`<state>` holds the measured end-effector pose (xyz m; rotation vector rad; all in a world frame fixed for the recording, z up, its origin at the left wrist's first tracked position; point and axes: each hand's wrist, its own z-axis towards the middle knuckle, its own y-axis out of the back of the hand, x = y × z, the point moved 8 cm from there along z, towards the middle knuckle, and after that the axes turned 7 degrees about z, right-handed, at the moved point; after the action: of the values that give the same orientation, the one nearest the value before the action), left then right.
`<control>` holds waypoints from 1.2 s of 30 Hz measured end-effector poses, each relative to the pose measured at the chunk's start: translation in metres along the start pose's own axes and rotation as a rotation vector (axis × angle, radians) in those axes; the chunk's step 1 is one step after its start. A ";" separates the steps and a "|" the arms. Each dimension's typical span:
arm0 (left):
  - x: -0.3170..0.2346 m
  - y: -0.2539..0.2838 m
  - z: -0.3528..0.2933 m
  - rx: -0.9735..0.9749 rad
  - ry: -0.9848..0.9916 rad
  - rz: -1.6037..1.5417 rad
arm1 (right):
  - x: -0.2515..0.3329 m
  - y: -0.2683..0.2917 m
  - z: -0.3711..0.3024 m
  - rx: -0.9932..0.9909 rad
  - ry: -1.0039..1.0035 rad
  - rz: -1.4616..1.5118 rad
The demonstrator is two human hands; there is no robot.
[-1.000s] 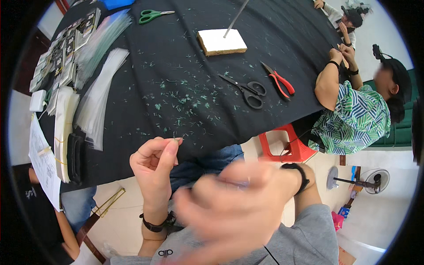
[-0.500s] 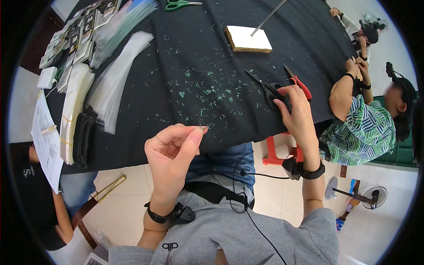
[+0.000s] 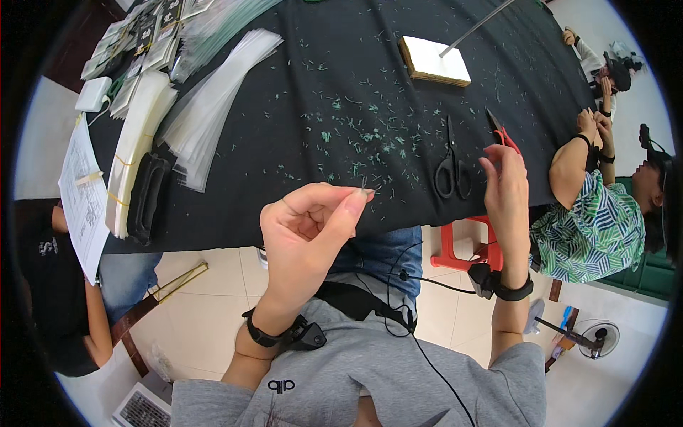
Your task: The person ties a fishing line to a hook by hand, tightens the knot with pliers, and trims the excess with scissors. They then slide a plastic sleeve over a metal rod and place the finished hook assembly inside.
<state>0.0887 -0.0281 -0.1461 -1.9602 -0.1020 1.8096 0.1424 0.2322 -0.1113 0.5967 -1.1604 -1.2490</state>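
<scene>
My left hand [image 3: 306, 231] is raised at the table's near edge, thumb and forefinger pinched together. A tiny thin sliver sticks out at the fingertips, too small to name. My right hand [image 3: 506, 188] hovers at the right with its fingers loosely bent and apart, holding nothing that I can see. Just left of it, black scissors [image 3: 451, 151] lie on the cloth, blades pointing away. Beyond its fingertips lie red-handled scissors [image 3: 508, 141], their handles partly covered by the hand. Small green clippings [image 3: 388, 139] are scattered over the cloth in front of my left hand.
A white-topped block [image 3: 434, 64] with a thin rod [image 3: 477, 30] stands at the back. Clear plastic sleeves [image 3: 220, 99], bundled strips [image 3: 131, 156] and packets fill the left side. A person in a green patterned shirt [image 3: 594, 228] sits at the right, near a red stool [image 3: 445, 249].
My right hand has come away from the black scissors and shifted right. The scissors have turned, their blades now pointing straight away. The left hand keeps its pinch. The whole view has shifted.
</scene>
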 end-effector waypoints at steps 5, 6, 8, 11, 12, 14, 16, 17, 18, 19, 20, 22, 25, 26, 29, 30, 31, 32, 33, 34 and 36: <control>0.000 0.002 0.000 -0.029 0.007 0.041 | 0.020 -0.009 -0.007 0.056 -0.029 0.138; 0.001 0.001 0.001 -0.021 0.007 0.032 | 0.026 -0.011 -0.010 0.065 -0.033 0.090; 0.001 0.002 0.000 -0.014 0.008 0.028 | 0.031 -0.012 -0.014 0.075 -0.040 0.046; 0.001 -0.001 0.000 0.005 0.005 0.012 | 0.028 -0.011 -0.017 0.113 -0.015 -0.076; 0.001 -0.001 0.000 -0.002 0.005 0.005 | 0.027 -0.011 -0.017 0.129 -0.002 -0.128; 0.002 0.000 -0.001 -0.012 0.004 -0.001 | 0.024 -0.014 -0.019 0.156 0.001 -0.217; 0.001 0.000 -0.002 0.001 -0.005 0.006 | 0.021 -0.015 -0.023 0.144 -0.002 -0.233; 0.001 0.000 -0.002 -0.003 -0.005 0.006 | 0.020 -0.014 -0.024 0.129 -0.008 -0.250; 0.000 -0.001 -0.002 -0.004 -0.002 -0.002 | 0.021 -0.014 -0.026 0.131 -0.005 -0.248; 0.000 -0.001 -0.001 -0.005 0.001 -0.008 | 0.018 -0.015 -0.027 0.148 -0.054 -0.279; 0.001 0.000 -0.001 -0.009 0.001 -0.005 | 0.014 -0.016 -0.028 0.164 -0.102 -0.309; 0.001 -0.001 -0.001 0.007 0.001 0.002 | 0.015 -0.017 -0.029 0.154 -0.072 -0.290; 0.000 -0.001 -0.001 0.016 -0.005 0.016 | 0.018 -0.016 -0.029 0.149 -0.031 -0.292; 0.000 -0.001 -0.002 0.013 -0.005 0.018 | 0.019 -0.016 -0.030 0.156 -0.018 -0.308; 0.000 -0.001 -0.002 0.004 -0.012 0.020 | 0.019 -0.012 -0.027 0.110 0.022 -0.288; -0.001 -0.001 -0.002 0.001 -0.010 0.020 | 0.019 -0.010 -0.026 0.110 0.022 -0.287; -0.001 0.000 -0.003 -0.005 -0.009 0.020 | 0.020 -0.005 -0.024 0.096 0.010 -0.237; -0.001 0.001 -0.003 -0.008 -0.009 0.022 | 0.021 -0.001 -0.023 0.081 -0.003 -0.186; 0.001 0.000 -0.003 0.008 -0.012 0.002 | 0.023 -0.002 -0.023 0.083 -0.001 -0.183; 0.001 -0.001 -0.003 0.029 -0.014 -0.020 | 0.015 0.001 -0.024 0.039 -0.140 0.147; 0.003 -0.002 -0.003 0.038 0.007 -0.035 | 0.008 -0.002 -0.028 -0.045 -0.183 0.627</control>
<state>0.0928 -0.0257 -0.1481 -1.9265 -0.0988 1.7699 0.1662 0.2175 -0.1200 0.0617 -1.3318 -0.7933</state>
